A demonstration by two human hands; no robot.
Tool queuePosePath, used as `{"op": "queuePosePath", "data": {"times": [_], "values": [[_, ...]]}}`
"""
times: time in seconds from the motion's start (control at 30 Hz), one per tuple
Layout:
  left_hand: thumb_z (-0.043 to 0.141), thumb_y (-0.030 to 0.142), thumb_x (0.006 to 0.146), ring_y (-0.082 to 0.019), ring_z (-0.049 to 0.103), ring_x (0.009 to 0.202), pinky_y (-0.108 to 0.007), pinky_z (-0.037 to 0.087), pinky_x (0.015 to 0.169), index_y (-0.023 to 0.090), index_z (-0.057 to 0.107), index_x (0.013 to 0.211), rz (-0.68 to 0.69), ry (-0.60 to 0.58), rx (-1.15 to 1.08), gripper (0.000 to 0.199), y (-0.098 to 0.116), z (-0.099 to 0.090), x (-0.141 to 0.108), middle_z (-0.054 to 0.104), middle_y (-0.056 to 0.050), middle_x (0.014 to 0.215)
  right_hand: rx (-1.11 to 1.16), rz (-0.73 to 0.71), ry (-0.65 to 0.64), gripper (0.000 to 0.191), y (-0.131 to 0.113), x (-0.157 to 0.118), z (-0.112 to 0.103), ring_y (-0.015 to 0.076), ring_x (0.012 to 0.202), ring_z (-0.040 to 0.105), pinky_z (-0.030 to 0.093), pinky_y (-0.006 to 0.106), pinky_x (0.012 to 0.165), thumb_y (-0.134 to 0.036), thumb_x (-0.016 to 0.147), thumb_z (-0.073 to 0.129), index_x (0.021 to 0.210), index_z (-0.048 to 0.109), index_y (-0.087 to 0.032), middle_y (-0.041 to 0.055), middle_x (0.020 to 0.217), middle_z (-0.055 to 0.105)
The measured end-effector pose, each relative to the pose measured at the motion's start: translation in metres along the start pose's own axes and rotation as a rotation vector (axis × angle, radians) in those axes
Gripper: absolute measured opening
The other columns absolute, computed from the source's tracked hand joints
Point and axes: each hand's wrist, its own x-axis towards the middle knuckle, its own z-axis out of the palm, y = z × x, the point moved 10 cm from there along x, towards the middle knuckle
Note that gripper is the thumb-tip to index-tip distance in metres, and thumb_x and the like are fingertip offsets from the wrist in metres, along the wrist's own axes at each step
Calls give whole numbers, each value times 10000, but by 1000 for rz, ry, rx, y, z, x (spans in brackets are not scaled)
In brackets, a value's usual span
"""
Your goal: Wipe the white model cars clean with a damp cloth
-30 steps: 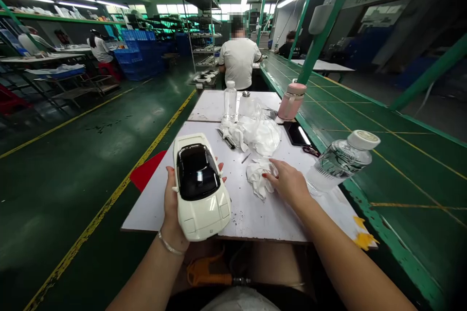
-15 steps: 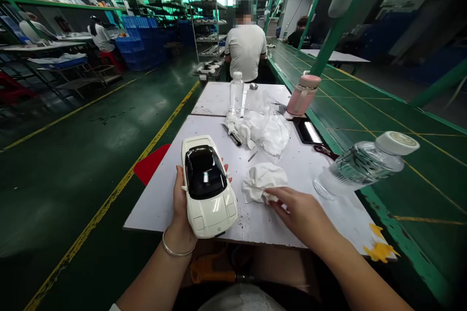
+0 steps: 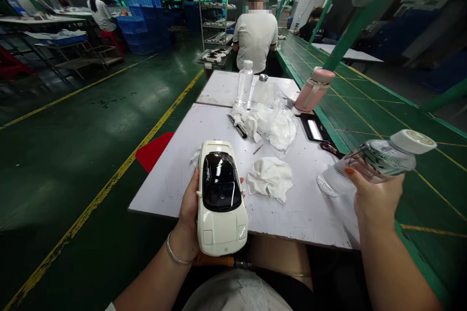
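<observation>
My left hand is wrapped round a white model car with a black roof and windows, held above the near edge of the table, nose towards me. Its fingertips show at the car's right side. At the right, my right hand grips a clear plastic water bottle with a white cap, thumb across the near side and the other fingers hidden behind it. The bottle leans to the right. Between the hands a crumpled white cloth lies on the table, touched by neither hand.
On the white table stand another clear bottle and a pink flask. Crumpled plastic bags and a dark phone-like object lie nearby. A person sits beyond the table. A green conveyor-like surface runs along the right.
My right hand has left the white cloth, moved right and closed round the water bottle. The cloth is spread a little differently. My left hand still holds the car, now lower and further right.
</observation>
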Motion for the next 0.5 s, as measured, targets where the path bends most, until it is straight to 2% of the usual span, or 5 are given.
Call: {"op": "queuePosePath", "data": {"times": [0.13,0.23,0.3,0.37,0.5], "values": [[336,732,945,-335,722,996,-492,563,893,143,503,1468,30,-29,-27,805,2,5,-5,704,-181,1246,-133,75,-38,799,-8,-9,5,406,1038,720,595,512,856,-439,477,922,1190,630,-226,170,1180,727],[324,744,943,-352,716,1035,-515,562,911,139,529,1447,71,-47,-31,813,3,8,-7,675,-194,1303,-555,35,-309,804,-27,-15,6,383,792,745,587,478,628,-532,445,920,1165,665,-280,102,923,773],[322,756,936,-362,722,1014,-531,575,875,138,564,1414,91,-44,-9,818,3,10,-8,670,-202,1310,-791,-73,-545,856,-36,-25,12,347,628,712,517,412,475,-564,430,914,1208,653,-323,68,789,753],[313,763,933,-367,727,990,-544,582,849,145,591,1384,112,-36,13,815,4,10,-8,688,-198,1281,-931,-226,-748,867,-40,-40,21,310,580,689,470,362,429,-539,500,882,1305,608,-368,55,817,753],[315,760,935,-382,694,1085,-561,557,921,141,606,1367,147,-13,32,809,6,8,-7,725,-178,1205,-1058,-443,-871,776,-43,-58,30,302,689,701,436,327,458,-419,632,766,1379,559,-382,57,952,745]]}}
